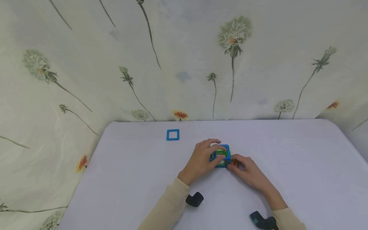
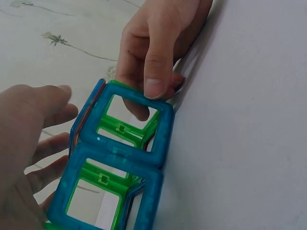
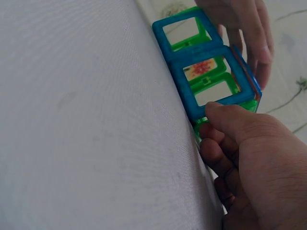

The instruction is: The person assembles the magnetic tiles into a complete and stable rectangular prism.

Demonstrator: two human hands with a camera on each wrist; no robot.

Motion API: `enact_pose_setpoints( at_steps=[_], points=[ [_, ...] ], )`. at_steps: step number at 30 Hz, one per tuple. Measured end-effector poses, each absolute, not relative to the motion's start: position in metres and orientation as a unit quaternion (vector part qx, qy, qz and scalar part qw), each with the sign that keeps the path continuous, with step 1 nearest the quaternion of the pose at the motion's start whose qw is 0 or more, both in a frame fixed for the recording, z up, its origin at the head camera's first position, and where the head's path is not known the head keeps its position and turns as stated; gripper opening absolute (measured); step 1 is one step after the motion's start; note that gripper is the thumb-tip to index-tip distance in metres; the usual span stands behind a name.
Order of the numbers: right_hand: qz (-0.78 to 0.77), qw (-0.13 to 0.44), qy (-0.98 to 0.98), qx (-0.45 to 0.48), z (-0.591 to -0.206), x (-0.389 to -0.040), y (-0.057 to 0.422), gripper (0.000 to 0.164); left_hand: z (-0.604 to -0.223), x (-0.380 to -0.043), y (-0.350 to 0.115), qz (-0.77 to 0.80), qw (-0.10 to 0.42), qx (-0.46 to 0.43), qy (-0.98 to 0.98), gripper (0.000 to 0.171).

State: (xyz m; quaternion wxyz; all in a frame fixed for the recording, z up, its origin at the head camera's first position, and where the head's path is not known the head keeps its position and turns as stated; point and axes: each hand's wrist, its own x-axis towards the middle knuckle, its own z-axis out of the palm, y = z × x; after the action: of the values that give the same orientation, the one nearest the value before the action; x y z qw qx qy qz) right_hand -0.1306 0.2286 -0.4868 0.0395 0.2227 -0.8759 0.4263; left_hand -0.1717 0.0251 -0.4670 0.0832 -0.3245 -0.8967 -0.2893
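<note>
A small structure of blue and green magnetic tiles [image 1: 228, 150], with open square frames, stands on the white table. The left wrist view shows two blue square frames [image 2: 117, 154] side by side on its near face, green ones behind. At one end my right hand [image 1: 249, 171] pinches it, the thumb [image 3: 221, 112] on a blue frame's edge and fingers curled behind. My left hand [image 1: 203, 157] arches over the other side, its fingers [image 2: 50, 143] loosely bent by the structure's side and the thumb apart from it.
A single blue square tile [image 1: 172, 139] lies farther back, left of the hands. Two black curved objects rest near the forearms, one [image 1: 195, 199] by the left sleeve, another [image 1: 262, 221] by the right. A dandelion-print curtain [image 1: 184, 64] hangs behind the table [image 1: 129, 166].
</note>
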Motion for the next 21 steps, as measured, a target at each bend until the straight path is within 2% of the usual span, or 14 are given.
enact_pose_setpoints(
  at_steps=[12,15,21],
  points=[
    [0.421,0.018,-0.886,0.192,-0.485,-0.129,0.226,0.011,-0.469,-0.188,0.000,-0.373,0.057,-0.267,-0.887,0.039],
    [0.420,0.017,-0.886,0.195,-0.486,-0.129,0.226,0.011,-0.471,-0.196,-0.012,-0.375,0.062,-0.252,-0.890,0.036],
    [0.413,0.024,-0.890,0.190,-0.515,-0.139,0.237,0.012,-0.476,-0.211,-0.037,-0.353,0.082,-0.212,-0.907,0.028]
  ],
)
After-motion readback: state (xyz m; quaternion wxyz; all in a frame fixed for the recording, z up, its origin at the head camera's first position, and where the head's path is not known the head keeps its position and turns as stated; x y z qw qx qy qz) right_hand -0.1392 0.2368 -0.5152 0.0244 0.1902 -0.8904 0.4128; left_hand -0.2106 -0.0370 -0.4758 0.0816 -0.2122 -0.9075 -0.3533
